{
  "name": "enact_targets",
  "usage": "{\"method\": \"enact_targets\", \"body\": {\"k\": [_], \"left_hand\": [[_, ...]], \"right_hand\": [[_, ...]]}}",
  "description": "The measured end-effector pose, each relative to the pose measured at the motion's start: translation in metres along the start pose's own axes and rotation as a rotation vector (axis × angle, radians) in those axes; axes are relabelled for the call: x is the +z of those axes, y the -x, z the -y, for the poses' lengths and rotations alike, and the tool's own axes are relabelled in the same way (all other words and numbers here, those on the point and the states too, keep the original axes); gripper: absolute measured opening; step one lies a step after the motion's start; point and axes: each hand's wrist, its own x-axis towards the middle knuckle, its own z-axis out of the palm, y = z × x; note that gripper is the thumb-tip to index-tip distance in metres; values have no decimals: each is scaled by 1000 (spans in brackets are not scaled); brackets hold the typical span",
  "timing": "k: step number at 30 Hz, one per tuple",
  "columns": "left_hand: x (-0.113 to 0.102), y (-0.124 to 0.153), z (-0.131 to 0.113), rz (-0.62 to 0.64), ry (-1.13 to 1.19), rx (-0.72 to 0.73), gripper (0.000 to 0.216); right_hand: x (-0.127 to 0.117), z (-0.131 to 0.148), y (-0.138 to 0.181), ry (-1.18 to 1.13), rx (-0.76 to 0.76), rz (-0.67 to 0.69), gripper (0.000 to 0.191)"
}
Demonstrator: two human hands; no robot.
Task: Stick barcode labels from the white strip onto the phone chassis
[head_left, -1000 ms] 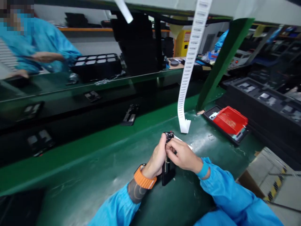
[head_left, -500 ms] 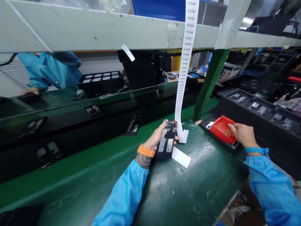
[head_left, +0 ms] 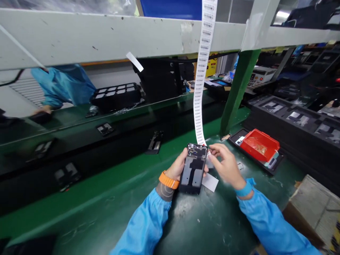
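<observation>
you have the opened phone left of the red bin and nearer to you; your left hand is clasped around it, thumb on one edge and fingertips at the other, probably so its bared inside faces you steadily. your right hand is between phone and red bin, thumb and forefinger close together by the phone's top right corner; i cannot tell whether they pinch anything. the label strip hangs left of the red bin, perhaps for easy reach.
</observation>
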Motion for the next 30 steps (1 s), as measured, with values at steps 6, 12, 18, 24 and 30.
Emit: {"method": "enact_targets", "body": {"k": [6, 12, 18, 24, 30], "left_hand": [[13, 25, 14, 23, 37, 37, 103], [25, 22, 10, 68, 131, 43, 108], [23, 20, 14, 121, 169, 42, 109], [17, 16, 19, 130, 223, 104, 108], [16, 11, 17, 181, 309, 152, 100]], "right_hand": [[15, 9, 16, -94, -74, 75, 16], [8, 9, 15, 91, -297, -44, 22], [8, 8, 15, 176, -362, -86, 19], [8, 6, 19, 80, -261, -102, 10], [8, -2, 17, -80, -150, -167, 5]]}}
